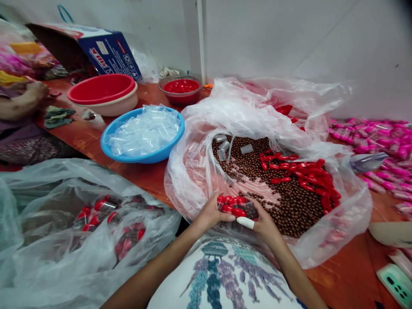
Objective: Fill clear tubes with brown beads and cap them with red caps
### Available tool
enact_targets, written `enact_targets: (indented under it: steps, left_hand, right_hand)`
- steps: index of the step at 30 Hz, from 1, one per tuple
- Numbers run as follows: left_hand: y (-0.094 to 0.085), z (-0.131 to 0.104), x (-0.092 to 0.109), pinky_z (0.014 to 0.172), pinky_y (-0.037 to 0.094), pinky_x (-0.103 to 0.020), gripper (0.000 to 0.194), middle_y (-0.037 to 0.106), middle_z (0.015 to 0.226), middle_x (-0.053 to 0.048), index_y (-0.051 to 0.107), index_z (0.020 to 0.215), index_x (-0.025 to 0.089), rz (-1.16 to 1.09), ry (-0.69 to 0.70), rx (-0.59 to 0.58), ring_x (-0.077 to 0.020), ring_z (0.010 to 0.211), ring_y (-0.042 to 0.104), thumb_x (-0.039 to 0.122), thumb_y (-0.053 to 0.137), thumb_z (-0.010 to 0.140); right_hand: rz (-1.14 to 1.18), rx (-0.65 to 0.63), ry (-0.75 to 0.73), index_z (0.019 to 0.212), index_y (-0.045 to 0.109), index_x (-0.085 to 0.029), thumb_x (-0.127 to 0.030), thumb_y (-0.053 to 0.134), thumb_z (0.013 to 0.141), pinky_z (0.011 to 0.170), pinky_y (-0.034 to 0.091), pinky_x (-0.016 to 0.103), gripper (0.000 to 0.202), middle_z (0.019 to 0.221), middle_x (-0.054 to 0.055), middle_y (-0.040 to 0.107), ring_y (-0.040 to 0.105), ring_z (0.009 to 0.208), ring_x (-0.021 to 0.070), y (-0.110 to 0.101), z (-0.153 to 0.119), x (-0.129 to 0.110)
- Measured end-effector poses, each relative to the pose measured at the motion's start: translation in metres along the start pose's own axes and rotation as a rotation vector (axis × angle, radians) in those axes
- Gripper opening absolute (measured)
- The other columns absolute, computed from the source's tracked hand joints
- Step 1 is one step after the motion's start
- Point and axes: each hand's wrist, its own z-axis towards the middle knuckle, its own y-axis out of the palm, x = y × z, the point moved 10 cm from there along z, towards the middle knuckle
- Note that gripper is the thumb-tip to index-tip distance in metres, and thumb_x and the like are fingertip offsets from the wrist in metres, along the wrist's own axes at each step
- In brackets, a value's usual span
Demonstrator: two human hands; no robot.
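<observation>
Between both hands, above the near side of a large clear plastic bag (180, 180), is a bundle of small clear containers with red caps (232, 207); dark contents show through their right part. My left hand (213, 214) is closed around the red-capped end. Closed on the opposite end, my right hand (264, 221) has a white covering on its thumb. Inside the opened bag lie many brown beads or balls (289, 214), with loose red caps (312, 176) heaped on them at the right. Several small clear pieces (247, 149) rest at the far side.
A blue basin (111, 155) of clear plastic packets stands left of the bag. Behind it are a red basin (103, 88), a grey bowl (165, 88) and a carton (109, 56). Pink items (376, 137) cover the right. Another person's arm (19, 103) shows at left.
</observation>
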Motion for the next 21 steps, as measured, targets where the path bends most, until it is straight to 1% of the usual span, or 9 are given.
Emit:
enact_targets:
  steps: [4,9,11,12,13,15,17,19,21]
  left_hand:
    - [0.014,0.000,0.004,0.083,0.045,-0.034,0.066,0.065,0.099,-0.007,0.056,0.103,0.014,-0.175,-0.033,-0.047,-0.0212,0.087,0.062,0.016,0.083,0.043]
    - [0.021,-0.001,0.010,0.090,0.043,-0.036,0.074,0.065,0.104,-0.009,0.056,0.108,0.015,-0.348,-0.025,-0.015,-0.0208,0.091,0.062,0.011,0.084,0.039]
    - [0.032,-0.004,0.010,0.089,0.043,-0.037,0.069,0.066,0.100,-0.011,0.059,0.105,0.012,-0.403,-0.037,-0.078,-0.0207,0.088,0.062,0.013,0.083,0.041]
    - [0.040,-0.006,0.011,0.089,0.043,-0.037,0.063,0.066,0.096,-0.011,0.061,0.102,0.010,-0.421,-0.044,-0.141,-0.0206,0.086,0.063,0.015,0.083,0.043]
    - [0.044,-0.008,0.011,0.089,0.043,-0.036,0.059,0.067,0.093,-0.011,0.064,0.098,0.009,-0.429,-0.046,-0.170,-0.0202,0.084,0.063,0.017,0.083,0.044]
    - [0.039,-0.009,0.010,0.087,0.043,-0.035,0.060,0.068,0.087,-0.007,0.066,0.094,0.011,-0.439,-0.041,-0.123,-0.0183,0.080,0.062,0.017,0.084,0.038]
    - [0.028,-0.013,0.014,0.084,0.044,-0.033,0.061,0.068,0.085,-0.005,0.066,0.094,0.013,-0.475,-0.012,-0.091,-0.0171,0.078,0.062,0.015,0.085,0.036]
    - [0.011,-0.022,0.021,0.081,0.046,-0.031,0.065,0.068,0.087,-0.005,0.065,0.097,0.014,-0.528,0.029,-0.055,-0.0161,0.078,0.062,0.010,0.084,0.035]
    - [-0.016,-0.038,0.028,0.079,0.047,-0.029,0.070,0.068,0.090,-0.005,0.063,0.102,0.016,-0.585,0.061,0.019,-0.0161,0.078,0.063,0.005,0.083,0.036]
  right_hand:
    - [0.121,-0.038,-0.005,0.126,0.047,-0.024,-0.033,0.076,0.060,0.099,0.037,0.040,0.074,0.133,0.008,0.047,0.047,0.118,0.0247,0.007,0.003,-0.008]
    - [0.141,0.025,0.023,0.131,0.041,-0.025,-0.031,0.077,0.058,0.100,0.037,0.041,0.082,0.136,0.008,0.044,0.044,0.121,0.0271,-0.001,-0.002,-0.007]
    - [0.129,0.007,0.027,0.134,0.038,-0.025,-0.031,0.076,0.059,0.101,0.035,0.042,0.084,0.138,0.008,0.040,0.039,0.125,0.0285,-0.003,-0.006,-0.003]
    - [0.129,0.000,0.035,0.134,0.036,-0.025,-0.031,0.075,0.060,0.102,0.035,0.042,0.084,0.139,0.008,0.039,0.039,0.125,0.0285,-0.004,-0.008,0.001]
    - [0.138,-0.023,0.070,0.135,0.034,-0.026,-0.033,0.072,0.062,0.101,0.036,0.042,0.083,0.140,0.007,0.038,0.039,0.125,0.0288,-0.003,-0.008,0.007]
    - [0.128,-0.038,0.162,0.136,0.033,-0.028,-0.038,0.071,0.061,0.095,0.042,0.042,0.084,0.140,0.007,0.038,0.039,0.125,0.0308,-0.004,-0.006,0.019]
    - [0.050,-0.053,0.175,0.133,0.037,-0.027,-0.040,0.072,0.056,0.092,0.046,0.040,0.085,0.139,0.007,0.040,0.038,0.125,0.0330,-0.002,0.001,0.017]
    - [-0.038,-0.085,0.084,0.131,0.042,-0.028,-0.040,0.074,0.052,0.088,0.049,0.037,0.086,0.137,0.005,0.042,0.036,0.127,0.0335,0.010,0.011,-0.004]
    - [-0.072,-0.171,0.031,0.131,0.042,-0.029,-0.040,0.072,0.054,0.081,0.053,0.035,0.084,0.133,0.006,0.048,0.043,0.121,0.0333,0.039,0.019,-0.030]
